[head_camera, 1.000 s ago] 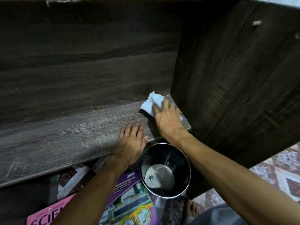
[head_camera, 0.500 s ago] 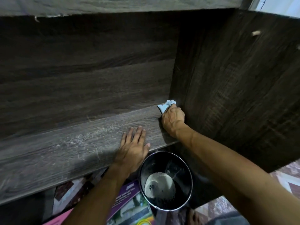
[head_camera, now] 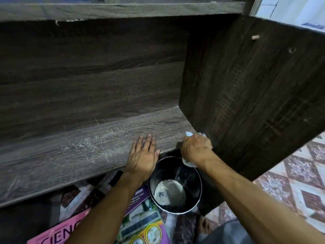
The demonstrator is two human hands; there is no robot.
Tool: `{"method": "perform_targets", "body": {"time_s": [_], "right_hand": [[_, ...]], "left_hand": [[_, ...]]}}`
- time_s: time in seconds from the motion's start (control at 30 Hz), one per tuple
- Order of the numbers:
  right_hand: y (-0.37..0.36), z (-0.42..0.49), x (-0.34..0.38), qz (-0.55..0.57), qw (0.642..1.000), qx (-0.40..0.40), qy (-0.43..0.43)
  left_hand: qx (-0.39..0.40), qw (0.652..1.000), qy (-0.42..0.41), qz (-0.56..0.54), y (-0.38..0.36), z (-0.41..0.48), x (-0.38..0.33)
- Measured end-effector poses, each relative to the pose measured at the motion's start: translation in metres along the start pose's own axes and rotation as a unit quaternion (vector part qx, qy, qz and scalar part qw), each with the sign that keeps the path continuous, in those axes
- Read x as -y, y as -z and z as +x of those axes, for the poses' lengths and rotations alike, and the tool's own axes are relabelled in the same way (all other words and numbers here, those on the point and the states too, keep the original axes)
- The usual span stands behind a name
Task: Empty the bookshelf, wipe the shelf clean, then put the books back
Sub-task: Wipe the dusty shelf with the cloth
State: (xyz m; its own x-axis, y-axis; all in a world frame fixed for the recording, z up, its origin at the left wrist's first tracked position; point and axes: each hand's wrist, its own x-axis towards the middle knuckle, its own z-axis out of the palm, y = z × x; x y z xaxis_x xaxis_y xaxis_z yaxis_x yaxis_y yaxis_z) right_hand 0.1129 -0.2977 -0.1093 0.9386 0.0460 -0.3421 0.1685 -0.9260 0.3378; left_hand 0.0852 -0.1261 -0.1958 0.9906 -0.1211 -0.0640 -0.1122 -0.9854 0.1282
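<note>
A dark wood-grain shelf board (head_camera: 84,152), bare of books and scratched, runs across the view. My left hand (head_camera: 143,156) lies flat on its front edge with the fingers straight. My right hand (head_camera: 197,148) grips a crumpled pale blue cloth (head_camera: 189,134) at the shelf's front right corner, beside the side panel (head_camera: 249,95); a bit of cloth also hangs out below the wrist. Books lie on the floor below: a pink science book (head_camera: 66,229) and a purple-covered book (head_camera: 144,224).
A shiny black bucket (head_camera: 195,180) with a whitish bottom stands on the floor right under my hands. The shelf above (head_camera: 123,10) overhangs the compartment. Patterned floor tiles (head_camera: 295,182) show at the right. My foot (head_camera: 204,226) is near the bucket.
My right hand has bunched up the cloth and drawn it from the back right corner to the shelf's front edge, above the bucket. My left hand has stayed put.
</note>
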Motion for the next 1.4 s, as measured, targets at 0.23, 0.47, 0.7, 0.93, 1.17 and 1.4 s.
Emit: {"method": "perform_targets", "body": {"time_s": [0.23, 0.47, 0.7, 0.93, 1.17, 1.4], "right_hand": [[-0.004, -0.020, 0.008, 0.220, 0.964, -0.145, 0.017], [-0.004, -0.012, 0.037, 0.353, 0.888, -0.267, 0.122], [-0.004, 0.040, 0.116, 0.278, 0.933, -0.203, 0.101], [0.002, 0.038, 0.159, 0.258, 0.916, -0.242, 0.190], [-0.033, 0.017, 0.134, 0.237, 0.904, -0.293, 0.201], [-0.073, 0.007, 0.050, 0.259, 0.927, -0.251, -0.098]], "left_hand": [[-0.005, 0.999, -0.022, 0.032, -0.001, -0.016, 0.006], [-0.041, 0.999, -0.013, 0.020, 0.006, -0.030, 0.031], [-0.037, 0.997, 0.072, 0.004, 0.017, -0.060, 0.089], [-0.053, 0.988, 0.147, 0.007, 0.017, -0.102, 0.146], [-0.045, 0.990, 0.132, 0.012, 0.017, -0.099, 0.136], [-0.036, 0.996, 0.073, 0.035, 0.019, -0.087, 0.108]]}}
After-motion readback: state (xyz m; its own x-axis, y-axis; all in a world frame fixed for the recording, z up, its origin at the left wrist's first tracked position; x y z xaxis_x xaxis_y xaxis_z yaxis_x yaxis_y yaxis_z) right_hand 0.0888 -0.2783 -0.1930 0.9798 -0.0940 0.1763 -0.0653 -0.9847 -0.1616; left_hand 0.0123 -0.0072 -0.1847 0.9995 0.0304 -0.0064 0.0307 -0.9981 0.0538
